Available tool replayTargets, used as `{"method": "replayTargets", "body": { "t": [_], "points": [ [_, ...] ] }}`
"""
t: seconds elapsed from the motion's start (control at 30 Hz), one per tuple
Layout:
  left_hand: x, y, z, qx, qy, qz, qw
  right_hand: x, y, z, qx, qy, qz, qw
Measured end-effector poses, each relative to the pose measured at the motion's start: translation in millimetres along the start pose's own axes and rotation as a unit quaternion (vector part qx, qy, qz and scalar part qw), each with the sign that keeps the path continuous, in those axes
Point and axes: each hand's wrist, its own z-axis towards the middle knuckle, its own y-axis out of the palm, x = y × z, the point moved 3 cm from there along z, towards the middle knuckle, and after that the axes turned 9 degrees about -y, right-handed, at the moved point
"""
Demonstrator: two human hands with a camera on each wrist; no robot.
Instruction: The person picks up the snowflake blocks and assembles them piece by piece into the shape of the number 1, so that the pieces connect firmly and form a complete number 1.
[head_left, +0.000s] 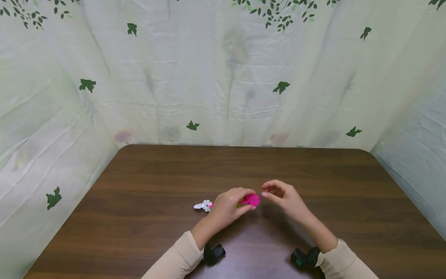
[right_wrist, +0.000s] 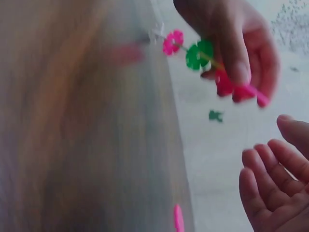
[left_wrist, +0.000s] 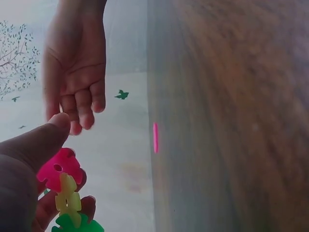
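A chain of flower-shaped interlocking discs is in my left hand (head_left: 228, 205). Fingers and thumb pinch it by the pink disc (head_left: 253, 200) at its right end. A yellow disc (left_wrist: 68, 198) and a green disc (left_wrist: 79, 224) follow, then another pink disc (right_wrist: 173, 42). White discs (head_left: 207, 205) stick out left of the hand at the far end. My right hand (head_left: 285, 197) is just right of the chain, apart from it. Its fingers are loosely bent, with nothing visible between them; the palm shows in the right wrist view.
A brown wooden table (head_left: 156, 174) lies beneath both hands. Pale cloth (head_left: 209, 77) with leaf and bird prints hangs behind and at the sides. A narrow pink strip (left_wrist: 155, 137) shows near the table's edge in the left wrist view; its kind is unclear.
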Motion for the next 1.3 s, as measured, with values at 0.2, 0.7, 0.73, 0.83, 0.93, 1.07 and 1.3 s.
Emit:
{"method": "replayTargets", "body": {
  "t": [0.2, 0.7, 0.73, 0.83, 0.93, 1.07, 1.3],
  "points": [
    [-0.5, -0.7, 0.6, 0.007, -0.002, -0.002, 1.0000, 15, -17, -1, 0.018, 0.007, -0.069, 0.997],
    [-1.5, -0.4, 0.5, 0.004, -0.003, -0.006, 1.0000, 66, -21, -8, -0.103, -0.036, -0.227, 0.968],
    [-1.6, -0.3, 0.5, 0.004, -0.003, -0.007, 1.0000, 66, -21, -7, -0.101, -0.044, -0.232, 0.966],
    [-1.6, -0.4, 0.6, 0.004, -0.002, -0.007, 1.0000, 64, -21, -6, -0.093, -0.053, -0.245, 0.964],
    [-1.7, -0.6, 0.8, 0.003, -0.004, -0.010, 0.9999, 62, -23, -6, -0.091, -0.036, -0.249, 0.964],
    [-2.4, -0.4, 0.7, 0.001, -0.009, -0.016, 0.9998, 59, -26, -7, -0.089, 0.017, -0.249, 0.964],
    [-2.5, -0.2, 0.4, -0.002, -0.013, -0.019, 0.9997, 57, -29, -7, -0.095, 0.036, -0.225, 0.969]
  ]
}}
